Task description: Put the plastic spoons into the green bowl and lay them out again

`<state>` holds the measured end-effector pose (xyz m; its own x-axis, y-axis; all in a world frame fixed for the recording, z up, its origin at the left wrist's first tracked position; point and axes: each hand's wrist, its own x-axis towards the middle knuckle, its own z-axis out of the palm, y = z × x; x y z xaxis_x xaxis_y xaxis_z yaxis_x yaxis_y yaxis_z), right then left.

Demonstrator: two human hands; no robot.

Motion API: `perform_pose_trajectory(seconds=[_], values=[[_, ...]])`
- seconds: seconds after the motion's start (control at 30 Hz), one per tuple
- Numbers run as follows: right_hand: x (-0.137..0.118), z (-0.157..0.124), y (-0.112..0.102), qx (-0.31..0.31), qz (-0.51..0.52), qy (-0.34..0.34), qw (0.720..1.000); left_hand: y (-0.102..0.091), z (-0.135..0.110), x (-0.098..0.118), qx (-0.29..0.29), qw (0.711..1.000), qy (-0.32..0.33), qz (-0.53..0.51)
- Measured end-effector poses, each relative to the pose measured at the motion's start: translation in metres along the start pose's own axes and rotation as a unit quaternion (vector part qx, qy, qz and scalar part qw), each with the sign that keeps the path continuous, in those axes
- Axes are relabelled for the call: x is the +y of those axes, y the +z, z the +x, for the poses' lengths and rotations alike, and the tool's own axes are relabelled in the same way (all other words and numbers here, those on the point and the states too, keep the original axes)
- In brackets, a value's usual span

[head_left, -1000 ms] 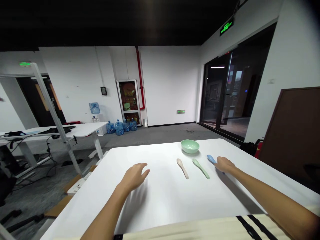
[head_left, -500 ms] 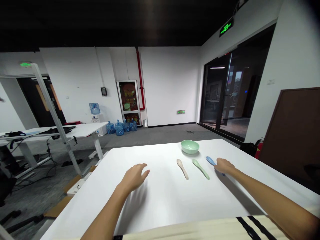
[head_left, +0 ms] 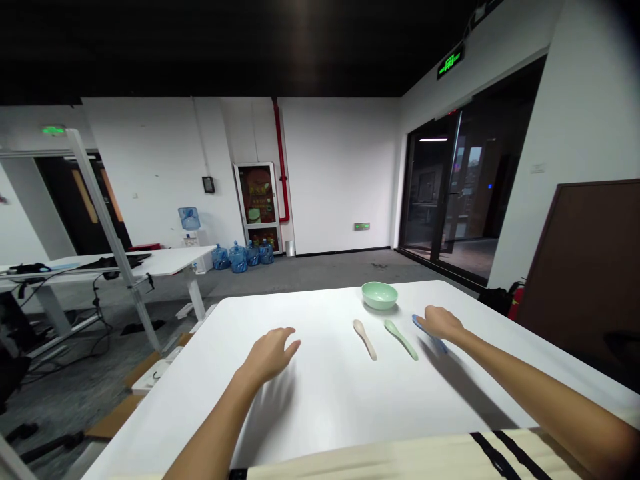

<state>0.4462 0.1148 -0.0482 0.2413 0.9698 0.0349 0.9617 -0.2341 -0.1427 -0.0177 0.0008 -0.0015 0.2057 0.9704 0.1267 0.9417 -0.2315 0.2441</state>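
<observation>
My left hand [head_left: 270, 353] hovers over the left side of the white table [head_left: 325, 407], thumb and fingers apart, holding nothing. My right hand [head_left: 443, 323] is over a blue spoon [head_left: 442, 345] and hides its middle; the spoon's bowl end and handle tip show on either side. The fingertips are turned away from view, so a grip on the spoon cannot be made out. To the left of that spoon lie a light green spoon [head_left: 401, 339] and a beige spoon [head_left: 365, 339]. A pale green bowl [head_left: 379, 296] stands behind them near the far edge.
Beyond the table's far edge, blue water jugs [head_left: 239, 257] stand on the floor by the wall. Another white table [head_left: 173, 261] with cables and a metal upright [head_left: 103, 207] is at the left. A brown board [head_left: 590, 267] stands at the right.
My right hand has shifted slightly up and left along the blue spoon, covering more of its bowl end and less of its handle. The left hand, bowl and other spoons look unmoved.
</observation>
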Motion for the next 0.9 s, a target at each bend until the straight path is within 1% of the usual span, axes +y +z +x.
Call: perform_pose_trajectory(seconds=[0.1,0.2,0.3,0.4,0.6,0.9], values=[[-0.019,-0.012,-0.015,0.042,0.018,-0.041,0.998,-0.001,-0.001,0.001,0.003,1.0,0.001,0.0],[-0.039,-0.031,-0.021,0.067,0.054,-0.1,0.991,-0.002,-0.003,0.003,0.002,1.0,0.0,-0.002],[-0.055,-0.051,-0.018,0.08,0.082,-0.156,0.981,-0.004,-0.004,0.006,0.004,1.0,-0.001,-0.002],[-0.064,-0.067,-0.012,0.085,0.099,-0.185,0.974,-0.005,-0.005,0.008,0.002,1.0,-0.002,0.0],[-0.064,-0.079,-0.004,0.085,0.088,-0.211,0.97,-0.003,-0.004,0.01,0.002,1.0,-0.008,0.003],[-0.054,-0.078,0.0,0.078,0.073,-0.218,0.97,0.001,-0.002,0.011,-0.002,1.0,-0.008,0.004]])
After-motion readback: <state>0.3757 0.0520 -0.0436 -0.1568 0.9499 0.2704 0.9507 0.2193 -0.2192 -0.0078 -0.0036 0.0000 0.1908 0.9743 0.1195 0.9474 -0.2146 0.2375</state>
